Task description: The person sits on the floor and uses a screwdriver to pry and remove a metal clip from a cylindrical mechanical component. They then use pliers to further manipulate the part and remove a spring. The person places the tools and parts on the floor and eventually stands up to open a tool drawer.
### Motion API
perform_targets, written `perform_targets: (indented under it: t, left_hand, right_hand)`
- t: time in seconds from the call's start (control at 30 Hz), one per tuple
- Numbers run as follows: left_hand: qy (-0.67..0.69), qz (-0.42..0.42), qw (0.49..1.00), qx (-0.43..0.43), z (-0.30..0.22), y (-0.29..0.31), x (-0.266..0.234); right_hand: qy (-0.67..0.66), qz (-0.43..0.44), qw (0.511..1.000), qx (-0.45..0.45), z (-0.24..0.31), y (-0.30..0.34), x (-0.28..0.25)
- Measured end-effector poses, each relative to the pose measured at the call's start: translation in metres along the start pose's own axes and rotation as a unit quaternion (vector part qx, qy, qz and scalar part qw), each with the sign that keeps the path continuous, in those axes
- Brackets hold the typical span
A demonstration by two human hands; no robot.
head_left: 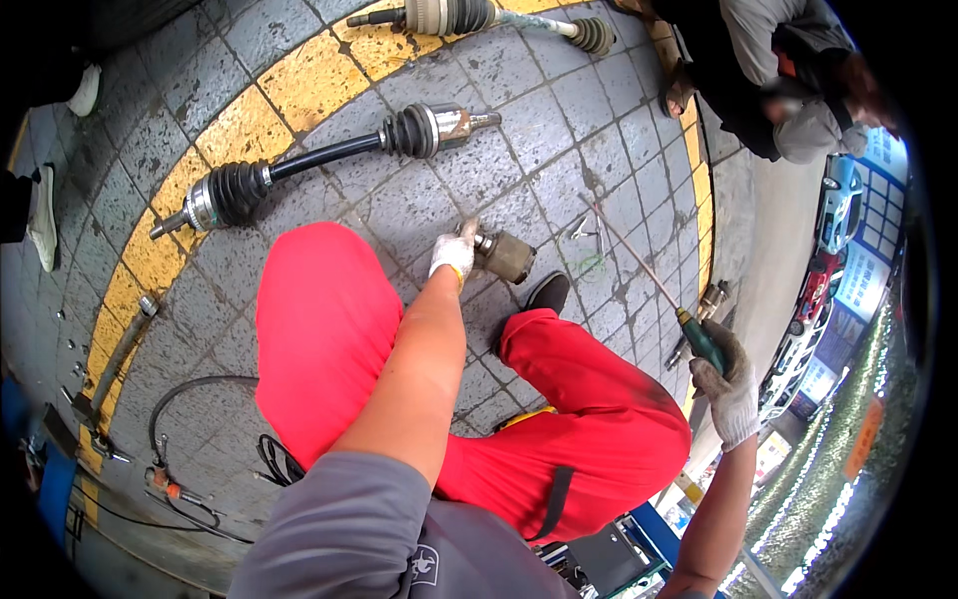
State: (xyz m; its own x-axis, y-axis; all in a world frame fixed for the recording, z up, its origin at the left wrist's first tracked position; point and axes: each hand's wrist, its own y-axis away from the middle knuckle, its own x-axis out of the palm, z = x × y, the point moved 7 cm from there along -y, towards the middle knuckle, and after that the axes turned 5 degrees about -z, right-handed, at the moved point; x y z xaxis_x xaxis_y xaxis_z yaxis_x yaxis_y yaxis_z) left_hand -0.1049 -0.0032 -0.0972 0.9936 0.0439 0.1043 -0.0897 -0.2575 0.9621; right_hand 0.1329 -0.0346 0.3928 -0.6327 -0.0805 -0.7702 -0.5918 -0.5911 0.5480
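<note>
In a white work glove, my left hand (454, 252) is closed around the narrow shaft end of a brownish metal joint housing (507, 258). The housing's wide end points right, just above my black shoe (549, 293). Off to the right, my right hand (733, 387), in a soiled white glove, grips the green handle of a long screwdriver (651, 273). Its thin shank slants up and left over the floor, with the tip apart from the housing. Beyond my left hand lies a drive axle (324, 158) with black ribbed boots at both ends.
A second drive axle (514, 20) lies at the far edge. Small metal pieces (586, 232) and greenish strands lie near the screwdriver. At left are a long metal bar tool (122, 349) and a black hose (190, 387). Another person (778, 75) is at upper right.
</note>
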Motion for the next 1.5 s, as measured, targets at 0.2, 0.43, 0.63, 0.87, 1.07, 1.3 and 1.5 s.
perform_targets:
  t: [0.2,0.43,0.63,0.87,1.07,1.3,1.5]
  left_hand:
    - [-0.108,-0.098,0.987,0.062,0.001,-0.011,-0.01]
    - [-0.179,-0.167,0.966,0.084,0.005,0.01,0.009]
    - [-0.118,-0.16,0.979,0.05,0.007,0.014,0.018]
    - [-0.185,-0.17,0.967,0.05,-0.005,0.031,0.016]
    - [-0.18,-0.218,0.959,-0.007,-0.023,0.047,0.042]
    - [-0.256,-0.149,0.955,0.029,-0.008,0.011,0.026]
    - [-0.31,-0.2,0.929,0.017,-0.009,0.014,0.023]
  right_hand:
    - [0.063,0.07,0.995,0.035,0.03,0.012,0.029]
    - [0.075,0.137,0.988,-0.005,0.023,-0.032,0.069]
    - [0.154,0.167,0.968,-0.109,0.008,-0.08,0.089]
    - [0.15,0.193,0.958,-0.148,-0.006,-0.108,0.094]
    - [0.146,0.21,0.948,-0.189,-0.023,-0.133,0.089]
    - [0.133,0.238,0.946,-0.179,-0.018,-0.149,0.092]
    - [0.211,0.194,0.913,-0.29,0.009,-0.102,0.102]
